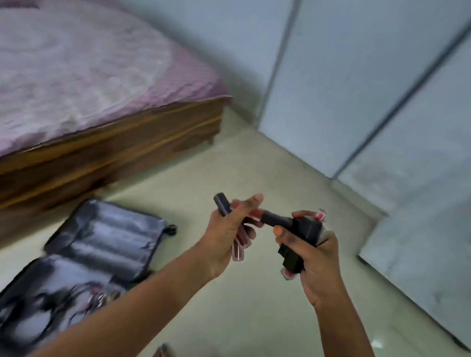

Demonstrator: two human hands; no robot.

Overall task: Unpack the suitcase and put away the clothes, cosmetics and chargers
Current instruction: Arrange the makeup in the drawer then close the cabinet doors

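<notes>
The dark suitcase (102,238) lies open on the floor at the left, with a few small items in its near half. My left hand (226,238) grips several lipstick tubes (239,240), one dark tube sticking up past the fingers. My right hand (313,258) grips a bunch of dark-capped cosmetics (301,234), red ends showing above and below the fist. The two hands are close together above the floor, and one tube (268,217) bridges the gap between them.
A bed with a pink cover (75,64) on a wooden frame (106,157) stands behind the suitcase. Pale grey wardrobe doors (359,78) run along the right. Cream floor (248,312) lies in front of me; my toes (162,355) show at the bottom edge.
</notes>
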